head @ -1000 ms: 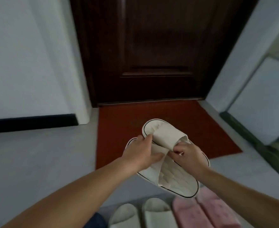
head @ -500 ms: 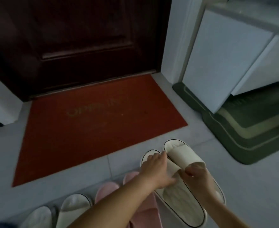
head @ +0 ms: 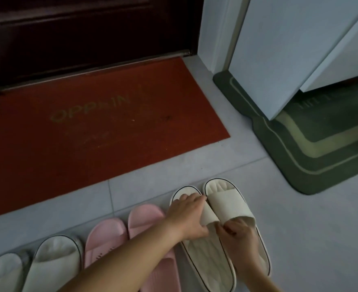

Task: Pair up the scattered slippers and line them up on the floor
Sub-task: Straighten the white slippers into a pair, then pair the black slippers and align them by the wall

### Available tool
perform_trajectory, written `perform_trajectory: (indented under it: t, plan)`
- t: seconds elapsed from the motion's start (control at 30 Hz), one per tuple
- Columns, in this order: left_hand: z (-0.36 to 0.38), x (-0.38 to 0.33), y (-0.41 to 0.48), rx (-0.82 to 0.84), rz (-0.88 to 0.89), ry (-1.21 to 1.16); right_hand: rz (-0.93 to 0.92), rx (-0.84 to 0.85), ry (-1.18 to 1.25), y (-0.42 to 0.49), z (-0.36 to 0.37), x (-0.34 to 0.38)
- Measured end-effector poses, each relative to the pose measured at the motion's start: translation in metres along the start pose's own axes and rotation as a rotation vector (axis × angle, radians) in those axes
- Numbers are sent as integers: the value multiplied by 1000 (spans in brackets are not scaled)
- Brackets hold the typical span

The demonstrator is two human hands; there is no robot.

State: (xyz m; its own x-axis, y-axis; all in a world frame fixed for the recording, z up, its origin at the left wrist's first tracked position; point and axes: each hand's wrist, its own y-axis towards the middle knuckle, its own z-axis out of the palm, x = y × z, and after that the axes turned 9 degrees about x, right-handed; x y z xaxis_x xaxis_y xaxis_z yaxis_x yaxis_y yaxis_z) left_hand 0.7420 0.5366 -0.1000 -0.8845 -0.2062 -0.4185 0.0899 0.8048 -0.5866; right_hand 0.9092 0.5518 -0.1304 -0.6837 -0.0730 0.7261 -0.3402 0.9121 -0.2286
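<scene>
Cream slippers [head: 226,205] lie side by side on the floor [head: 300,228], touching, just right of the pink pair [head: 106,234]. The left hand [head: 186,218] grips one strap and the right hand [head: 239,234] pinches the other. A red mat [head: 89,133] lies beyond.

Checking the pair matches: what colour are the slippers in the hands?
Cream with thin black edge piping, both slippers alike; head view.
</scene>
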Motion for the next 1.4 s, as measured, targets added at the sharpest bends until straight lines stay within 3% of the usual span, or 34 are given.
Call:
perform_trajectory:
  t: [0.33,0.83,1.27,1.4]
  plan:
    - [14,6,-7,-56,63,112,-100,80,204,-7,-3,-3]
    - [12,-3,-4,-42,30,96,-188,83,35,4,-11,1]
    - [12,5,-7,-54,42,53,-66,124,32,-1,-10,6]
    - [8,16,-15,-60,76,-43,109,42,-68,-11,-10,8]
